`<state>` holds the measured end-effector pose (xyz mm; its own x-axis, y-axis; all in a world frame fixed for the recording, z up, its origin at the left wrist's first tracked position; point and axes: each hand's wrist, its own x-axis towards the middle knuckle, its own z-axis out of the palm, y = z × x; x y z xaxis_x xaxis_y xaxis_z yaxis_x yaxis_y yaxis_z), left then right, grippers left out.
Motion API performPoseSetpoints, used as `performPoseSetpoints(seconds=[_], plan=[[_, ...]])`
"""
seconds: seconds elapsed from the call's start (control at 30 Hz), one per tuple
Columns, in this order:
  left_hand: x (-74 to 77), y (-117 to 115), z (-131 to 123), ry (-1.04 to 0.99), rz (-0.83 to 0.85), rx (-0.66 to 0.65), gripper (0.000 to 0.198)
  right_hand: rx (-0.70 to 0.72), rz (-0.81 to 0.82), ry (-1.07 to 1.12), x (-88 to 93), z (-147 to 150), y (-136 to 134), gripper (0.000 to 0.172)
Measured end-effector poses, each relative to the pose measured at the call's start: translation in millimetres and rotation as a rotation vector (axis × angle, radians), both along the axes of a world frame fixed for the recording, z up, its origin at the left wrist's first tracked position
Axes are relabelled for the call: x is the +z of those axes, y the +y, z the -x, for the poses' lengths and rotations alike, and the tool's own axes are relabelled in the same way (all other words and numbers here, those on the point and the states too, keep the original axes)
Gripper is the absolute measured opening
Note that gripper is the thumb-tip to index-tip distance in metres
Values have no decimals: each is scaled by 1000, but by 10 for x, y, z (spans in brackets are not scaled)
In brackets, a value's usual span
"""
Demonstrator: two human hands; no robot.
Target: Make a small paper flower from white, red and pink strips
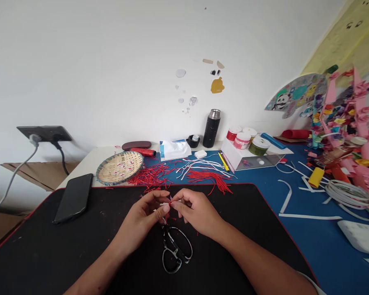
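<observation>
Both my hands meet over the middle of a black mat (pixel 117 258). Thumb and fingers of my left hand (pixel 147 213) pinch one side of a small white strip with red cord (pixel 169 203). On its other side, my right hand (pixel 193 208) pinches the same piece, fingertips almost touching those of the left. Fingers cover most of it, so its exact shape is hidden. Just below the hands lies a pair of scissors (pixel 176 250) with dark handles, its blades partly hidden beneath the fingers.
Beyond the mat stand a woven basket (pixel 103 172), red cord pieces (pixel 147 175), white strips (pixel 199 164) and a black thermos (pixel 211 129). A phone (pixel 74 198) lies left. Coiled white strip (pixel 347 192) and paper flowers crowd the right. Lidded jars (pixel 242 140) sit on a white box.
</observation>
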<state>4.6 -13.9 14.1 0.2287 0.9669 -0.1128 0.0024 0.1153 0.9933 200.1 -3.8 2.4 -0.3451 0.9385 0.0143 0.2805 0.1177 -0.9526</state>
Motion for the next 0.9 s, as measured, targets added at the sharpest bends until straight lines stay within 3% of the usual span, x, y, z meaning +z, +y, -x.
performPoseSetpoints(seconds=[0.17, 0.57, 0.7, 0.9], plan=[[-7, -3, 2, 49, 25, -125, 38, 22, 36, 55, 18, 5, -2, 12], [-17, 19, 20, 76, 45, -205, 38, 56, 153, 239, 32, 1, 6, 26], [-23, 26, 52, 9, 32, -151, 41, 61, 185, 239, 40, -5, 5, 28], [-26, 8, 76, -201, 143, -128, 37, 84, 215, 258, 100, -7, -4, 32]])
